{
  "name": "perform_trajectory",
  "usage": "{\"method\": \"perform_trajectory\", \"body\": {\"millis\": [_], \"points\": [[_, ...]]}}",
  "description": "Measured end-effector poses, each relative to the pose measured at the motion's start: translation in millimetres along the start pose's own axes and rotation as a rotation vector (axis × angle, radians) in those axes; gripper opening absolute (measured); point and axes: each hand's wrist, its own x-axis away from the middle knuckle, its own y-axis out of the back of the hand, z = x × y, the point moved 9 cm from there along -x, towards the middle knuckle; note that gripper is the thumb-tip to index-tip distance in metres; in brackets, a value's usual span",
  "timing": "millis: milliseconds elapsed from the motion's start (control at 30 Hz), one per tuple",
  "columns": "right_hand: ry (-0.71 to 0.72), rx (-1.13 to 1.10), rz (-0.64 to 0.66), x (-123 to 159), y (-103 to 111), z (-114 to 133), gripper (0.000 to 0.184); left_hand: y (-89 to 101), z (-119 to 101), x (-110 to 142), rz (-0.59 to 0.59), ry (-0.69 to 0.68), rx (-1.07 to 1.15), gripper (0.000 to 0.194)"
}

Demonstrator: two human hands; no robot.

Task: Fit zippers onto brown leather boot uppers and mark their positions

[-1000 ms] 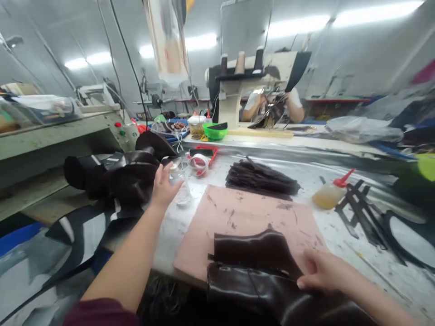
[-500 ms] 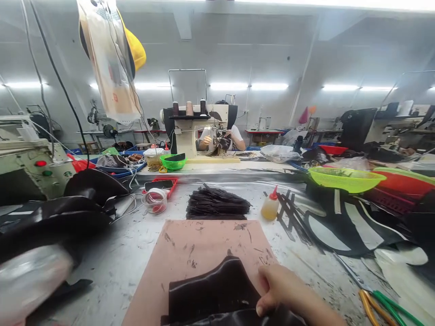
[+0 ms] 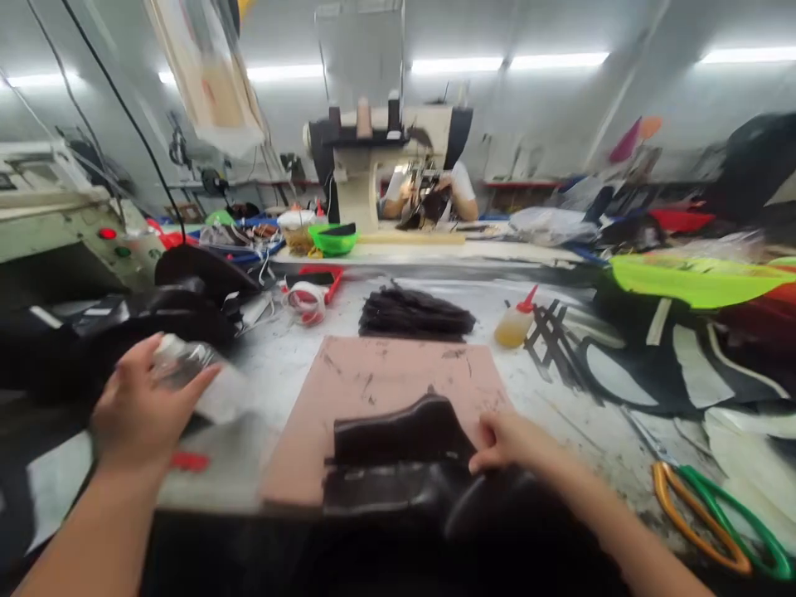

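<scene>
My left hand [image 3: 140,402] is wrapped round a clear plastic bottle [image 3: 202,377] with a white cap, blurred by motion. It is in the air over the left part of the table, near the dark leather pieces [image 3: 186,311]. My right hand [image 3: 507,444] pinches the edge of a dark brown leather boot upper [image 3: 398,435] between thumb and fingers. The leather is folded over at its lower part and lies on a pinkish board [image 3: 348,365], reaching past its near edge.
A stack of black strips [image 3: 414,311] lies behind the board, with a red-tipped glue bottle [image 3: 516,319] to its right. Scissors [image 3: 702,506] with orange and green handles lie at right. Across the table, another person works at a sewing machine [image 3: 385,157].
My left hand has come into view from the lower left with the bottle, raised rightward. The view has tilted down. My right hand keeps its hold on the leather.
</scene>
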Motion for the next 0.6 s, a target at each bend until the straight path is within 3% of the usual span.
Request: {"method": "perform_trajectory", "body": {"millis": [100, 167, 233, 300, 367, 400, 433, 533, 600], "points": [[0.009, 0.031, 0.044, -2.1, -7.0, -6.7, 0.038, -40.0, -2.0, 3.2, 0.194, 0.01, -0.061, 0.071], [0.011, 0.059, 0.063, -2.5, -9.0, -9.5, 0.038, -55.2, -0.8, 4.7, 0.266, 0.037, -0.05, 0.072], [0.011, 0.079, 0.07, -1.5, -8.7, -10.5, 0.038, -58.6, -2.8, 5.8, 0.279, 0.055, -0.029, 0.081], [0.006, 0.09, 0.068, -0.2, -7.6, -11.0, 0.038, -48.6, -19.3, 10.1, 0.198, -0.024, 0.002, 0.089], [0.005, 0.097, 0.063, 0.5, -7.2, -11.5, 0.038, -30.6, -55.7, 26.7, 0.075, -0.251, 0.082, 0.078], [0.004, 0.101, 0.059, 0.5, -7.1, -12.0, 0.038, -22.7, -79.0, 42.4, 0.045, -0.412, 0.152, 0.063], [0.005, 0.104, 0.055, 0.4, -7.2, -12.6, 0.037, -20.8, -104.1, 63.5, 0.106, -0.599, 0.246, 0.049], [-0.001, 0.102, 0.049, -0.3, -8.3, -15.9, 0.038, -31.7, -160.5, 147.6, 0.563, -1.137, 0.412, 0.037], [-0.008, 0.1, 0.045, -0.6, -8.6, -18.2, 0.039, -43.6, -169.1, 182.9, 0.789, -1.258, 0.361, 0.045]]}}
